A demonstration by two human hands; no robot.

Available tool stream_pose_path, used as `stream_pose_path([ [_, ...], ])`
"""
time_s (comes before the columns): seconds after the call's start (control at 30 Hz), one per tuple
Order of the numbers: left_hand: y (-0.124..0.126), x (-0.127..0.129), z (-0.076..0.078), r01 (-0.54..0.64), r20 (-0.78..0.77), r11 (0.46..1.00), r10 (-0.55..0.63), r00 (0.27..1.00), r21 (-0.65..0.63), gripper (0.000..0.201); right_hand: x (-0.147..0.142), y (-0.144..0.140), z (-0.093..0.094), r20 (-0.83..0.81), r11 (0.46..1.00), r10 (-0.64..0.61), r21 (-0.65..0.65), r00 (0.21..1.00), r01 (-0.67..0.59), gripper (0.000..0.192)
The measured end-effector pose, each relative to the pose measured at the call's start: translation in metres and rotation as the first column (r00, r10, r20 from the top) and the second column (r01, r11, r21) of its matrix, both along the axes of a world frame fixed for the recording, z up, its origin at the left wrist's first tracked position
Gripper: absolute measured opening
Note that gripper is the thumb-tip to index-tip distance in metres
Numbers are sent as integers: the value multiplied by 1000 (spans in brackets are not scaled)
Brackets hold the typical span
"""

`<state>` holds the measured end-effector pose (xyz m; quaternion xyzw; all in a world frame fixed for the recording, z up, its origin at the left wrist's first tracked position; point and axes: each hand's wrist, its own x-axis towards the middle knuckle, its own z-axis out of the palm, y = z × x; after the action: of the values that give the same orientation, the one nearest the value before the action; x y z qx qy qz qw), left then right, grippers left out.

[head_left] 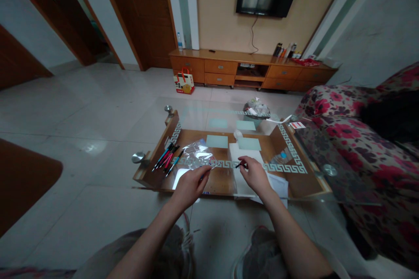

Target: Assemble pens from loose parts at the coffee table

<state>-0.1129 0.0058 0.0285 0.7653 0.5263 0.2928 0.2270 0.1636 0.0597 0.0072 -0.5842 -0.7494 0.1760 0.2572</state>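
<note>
My left hand [191, 185] is closed over the near part of the glass coffee table [216, 181], its fingers pinching a thin pale stick [213, 167] like a pen part. To its right, my right hand [255, 175] pinches a short dark piece [238, 165], perhaps a pen cap; the blur hides its exact kind. A gap separates the two hands. Several pens [166, 157] in black, red and blue lie in a loose pile on the left of the glass. Crumpled clear plastic packaging [198, 153] lies between the pens and my hands.
Beneath the glass, a wooden shelf holds white papers [278, 186] and a plastic bottle [279, 158]. A bin [257, 109] with a bag stands beyond the table. A floral sofa [347, 113] is at right, a TV cabinet [221, 67] at the back, with a paper bag [183, 83] before it.
</note>
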Motion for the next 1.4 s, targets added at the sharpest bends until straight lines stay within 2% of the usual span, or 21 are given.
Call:
stream_pose_path([
  [0.2, 0, -1, 1, -1, -21, 1000, 1, 1000, 15, 27, 0, 3, -5, 63, 1000, 25, -10, 998, -25, 30],
  [0.43, 0, -1, -1, 9, -25, 1000, -8, 1000, 5, 26, -3, 2, -8, 171, 999, 31, 13, 985, -34, 17],
  [0.63, 0, -1, -5, 11, -35, 1000, -10, 999, 25, 26, -5, 1, -7, 248, 999, 11, 26, 969, -18, 13],
  [0.77, 1, -2, -6, 26, -46, 999, -25, 999, 20, 27, -4, 2, 0, 116, 998, -38, 48, 993, 33, 14],
  [0.83, 1, -2, -5, 46, -56, 999, -45, 997, 16, 27, -4, 2, 6, -46, 996, -80, 32, 996, 81, 17],
  [0.9, 0, -2, -3, 79, -68, 997, -78, 995, 16, 27, -5, 2, 12, -236, 994, -110, -25, 966, 107, 23],
  [0.97, 0, -1, -1, 117, -76, 993, -115, 990, 23, 27, -8, -1, 18, -389, 993, -98, -101, 916, 63, 27],
  [1.03, 0, 0, 0, 152, -76, 988, -149, 986, 36, 27, -13, -6, 23, -470, 983, -31, -174, 882, -58, 29],
  [1.1, -1, 0, 1, 173, -73, 983, -169, 983, 55, 28, -19, -13, 27, -474, 953, 51, -240, 879, -184, 30],
  [1.17, -1, 1, 2, 186, -78, 980, -180, 981, 71, 28, -25, -19, 28, -433, 929, 104, -279, 895, -242, 28],
  [1.3, -1, 2, 1, 211, -102, 974, -203, 974, 79, 28, -30, -23, 29, -393, 917, 134, -299, 910, -264, 20],
  [1.4, -1, 2, 0, 200, -116, 978, -192, 975, 66, 27, -25, -19, 28, -378, 918, 153, -287, 913, -273, 17],
])
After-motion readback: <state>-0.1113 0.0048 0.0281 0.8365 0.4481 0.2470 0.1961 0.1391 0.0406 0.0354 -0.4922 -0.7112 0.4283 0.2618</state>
